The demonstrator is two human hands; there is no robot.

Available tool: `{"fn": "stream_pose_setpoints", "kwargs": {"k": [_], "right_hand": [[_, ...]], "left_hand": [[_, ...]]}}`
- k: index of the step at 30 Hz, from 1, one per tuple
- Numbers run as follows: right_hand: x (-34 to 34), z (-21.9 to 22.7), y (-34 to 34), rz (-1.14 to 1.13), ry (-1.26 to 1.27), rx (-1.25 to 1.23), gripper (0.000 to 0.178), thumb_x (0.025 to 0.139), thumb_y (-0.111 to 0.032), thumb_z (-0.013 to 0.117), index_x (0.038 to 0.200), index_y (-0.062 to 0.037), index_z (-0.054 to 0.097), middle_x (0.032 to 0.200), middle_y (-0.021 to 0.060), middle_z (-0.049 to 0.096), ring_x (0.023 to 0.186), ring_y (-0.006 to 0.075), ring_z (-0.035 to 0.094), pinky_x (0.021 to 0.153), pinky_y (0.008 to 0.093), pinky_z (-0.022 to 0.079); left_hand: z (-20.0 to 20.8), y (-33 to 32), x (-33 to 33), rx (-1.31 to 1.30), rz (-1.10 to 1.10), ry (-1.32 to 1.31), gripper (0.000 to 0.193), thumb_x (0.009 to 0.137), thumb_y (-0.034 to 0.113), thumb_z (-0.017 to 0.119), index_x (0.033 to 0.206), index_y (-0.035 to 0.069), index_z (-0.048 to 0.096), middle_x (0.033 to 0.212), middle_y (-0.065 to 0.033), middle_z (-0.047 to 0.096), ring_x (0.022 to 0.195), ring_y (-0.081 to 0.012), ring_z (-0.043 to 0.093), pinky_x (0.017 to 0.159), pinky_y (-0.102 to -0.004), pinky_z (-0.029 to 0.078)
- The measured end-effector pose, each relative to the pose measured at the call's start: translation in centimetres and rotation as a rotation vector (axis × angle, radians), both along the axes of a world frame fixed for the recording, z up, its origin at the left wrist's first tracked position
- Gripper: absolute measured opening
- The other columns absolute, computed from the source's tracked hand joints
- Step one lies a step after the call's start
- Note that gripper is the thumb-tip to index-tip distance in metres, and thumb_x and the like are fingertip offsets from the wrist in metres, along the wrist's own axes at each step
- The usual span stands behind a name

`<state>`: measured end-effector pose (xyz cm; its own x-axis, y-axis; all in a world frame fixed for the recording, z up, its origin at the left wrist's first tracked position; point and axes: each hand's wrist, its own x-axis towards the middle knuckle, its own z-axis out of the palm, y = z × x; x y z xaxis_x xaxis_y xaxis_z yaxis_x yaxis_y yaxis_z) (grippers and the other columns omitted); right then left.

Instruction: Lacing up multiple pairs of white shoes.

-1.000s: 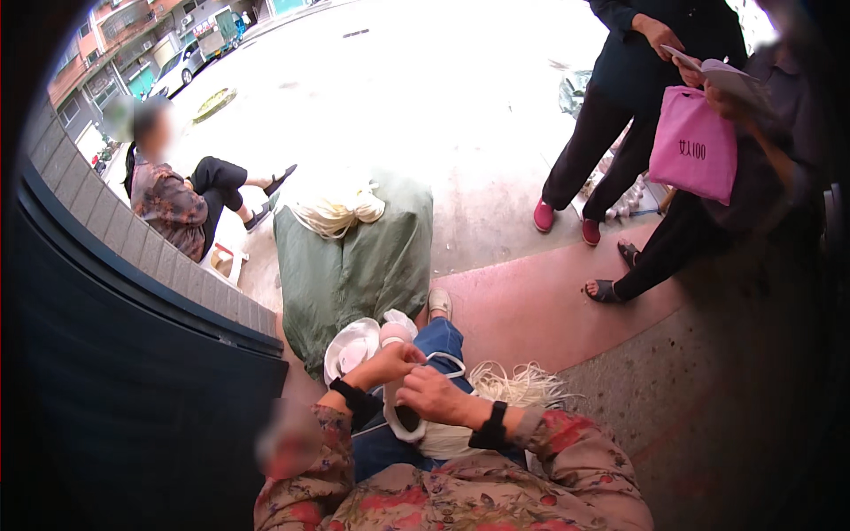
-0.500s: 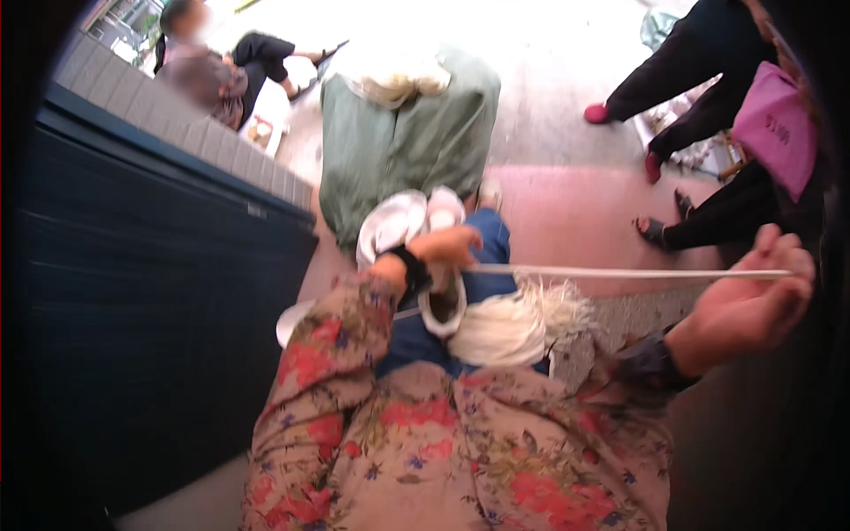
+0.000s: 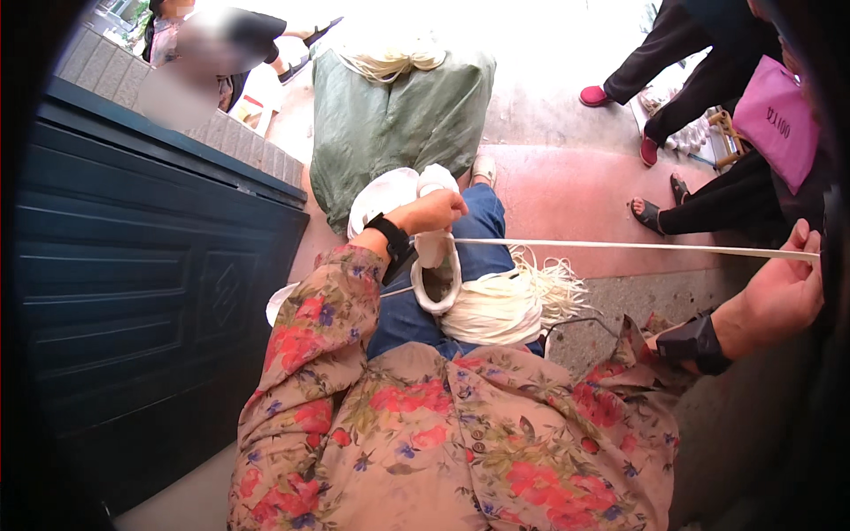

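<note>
We note a pale flat strip (image 3: 620, 247) pulled taut — it runs level across our lap from left hand (image 3: 434, 212) to right hand (image 3: 788, 288), both pinched shut on its ends, arms spread wide apart. A white bundle (image 3: 491, 305) of like strips lies on our knees. Since half a second ago the span is unchanged, the right hand slightly higher. Beyond — a green sack (image 3: 398, 115).

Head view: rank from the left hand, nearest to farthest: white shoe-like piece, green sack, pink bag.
From the left hand:
1. White shoe-like piece, directly beneath the hand, on the lap.
2. Green sack, just beyond the hand, ahead on the ground.
3. Pink bag, far to the upper right, carried by a standing person.
</note>
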<state>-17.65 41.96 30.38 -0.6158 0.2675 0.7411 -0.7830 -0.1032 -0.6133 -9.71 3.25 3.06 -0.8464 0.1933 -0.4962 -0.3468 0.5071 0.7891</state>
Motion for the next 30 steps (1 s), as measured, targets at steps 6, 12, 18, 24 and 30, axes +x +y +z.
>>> {"fn": "stream_pose_setpoints", "kwargs": {"k": [6,12,18,24,30], "right_hand": [[-0.5,-2.5,-4.3,0.324,-0.351,-0.084,0.022,0.095,-0.022,0.042,0.095,-0.0014,0.049,0.079,0.0044,0.043,0.074,0.0138,0.046,0.080,0.0307,0.043],[4.2,-13.5,-12.4,0.771,-1.121,0.129,0.013,0.094,-0.027,0.047,0.088,-0.0162,0.051,0.064,-0.0061,0.041,0.047,0.0011,0.034,0.039,0.0160,0.028],[10.1,-24.6,-22.4,1.206,-1.355,0.667,0.017,0.088,-0.022,0.053,0.092,-0.0068,0.059,0.062,-0.0054,0.048,0.049,0.0042,0.041,0.044,0.0205,0.034],[12.4,-29.1,-25.9,0.833,-1.256,0.693,0.029,0.084,-0.011,0.047,0.108,0.0012,0.056,0.064,0.0074,0.058,0.057,0.0117,0.056,0.054,0.0277,0.045],[12.0,-28.9,-26.6,0.668,-0.759,1.242,0.021,0.083,-0.008,0.044,0.099,0.0011,0.055,0.069,0.0151,0.061,0.061,0.0278,0.063,0.053,0.0392,0.049]], "left_hand": [[0.1,-1.0,0.8,0.305,0.380,0.076,0.019,0.082,0.008,0.052,0.095,-0.002,0.062,0.075,-0.0046,0.059,0.065,-0.0115,0.056,0.061,-0.0256,0.045],[-0.3,-5.0,7.5,-0.222,0.338,0.286,0.023,0.085,0.018,0.052,0.098,0.003,0.063,0.087,-0.0166,0.065,0.083,-0.0269,0.063,0.074,-0.0343,0.047],[-1.5,-4.4,9.4,-0.345,0.186,0.350,0.023,0.082,0.018,0.054,0.098,0.006,0.064,0.089,-0.0194,0.063,0.088,-0.0339,0.059,0.080,-0.0426,0.045],[-0.6,-3.4,10.1,-0.409,0.247,0.385,0.022,0.080,0.018,0.057,0.097,0.006,0.064,0.087,-0.0176,0.063,0.080,-0.0328,0.058,0.074,-0.0403,0.046],[-0.8,-2.5,10.9,-0.151,0.443,0.309,0.021,0.079,0.013,0.057,0.095,-0.001,0.061,0.082,-0.0194,0.062,0.075,-0.0276,0.061,0.070,-0.0356,0.047]]}}
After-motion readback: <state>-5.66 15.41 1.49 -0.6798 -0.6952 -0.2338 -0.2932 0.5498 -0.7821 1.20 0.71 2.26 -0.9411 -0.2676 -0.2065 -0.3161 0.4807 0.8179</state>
